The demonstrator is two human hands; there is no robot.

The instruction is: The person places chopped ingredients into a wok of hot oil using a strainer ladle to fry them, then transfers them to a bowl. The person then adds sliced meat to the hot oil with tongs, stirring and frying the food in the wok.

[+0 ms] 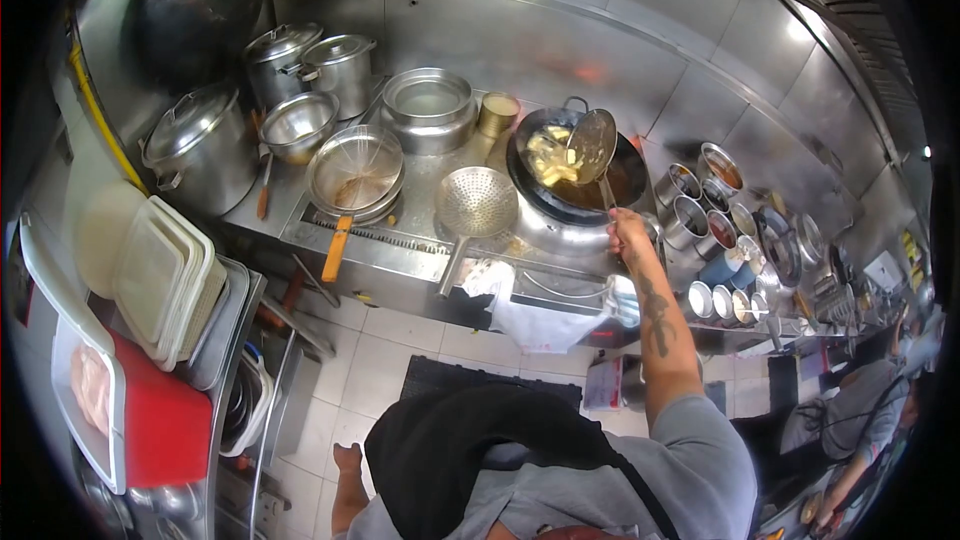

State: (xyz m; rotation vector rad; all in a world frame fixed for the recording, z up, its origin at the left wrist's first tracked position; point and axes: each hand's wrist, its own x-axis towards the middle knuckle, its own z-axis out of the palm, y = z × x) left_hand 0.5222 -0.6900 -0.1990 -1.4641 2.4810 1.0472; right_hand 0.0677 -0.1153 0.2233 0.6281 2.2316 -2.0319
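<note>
My right hand (628, 231) is wrapped round the handle of a large metal ladle (592, 140), whose bowl is over the wok (560, 195). Yellow pieces of food (548, 158) lie in the wok, to the left of the ladle's bowl. The wok sits on the stove at the back, right of the middle. My left hand (348, 456) hangs low beside my body, away from the stove; its fingers look curled, and what they hold, if anything, is too small to tell.
A perforated strainer (476, 202) and an orange-handled sieve (355, 168) lie left of the wok. Lidded pots (200, 150) stand at the left. Seasoning containers (720, 230) crowd the right counter. A red bin (165, 410) is at lower left. A co-worker (840, 415) is at lower right.
</note>
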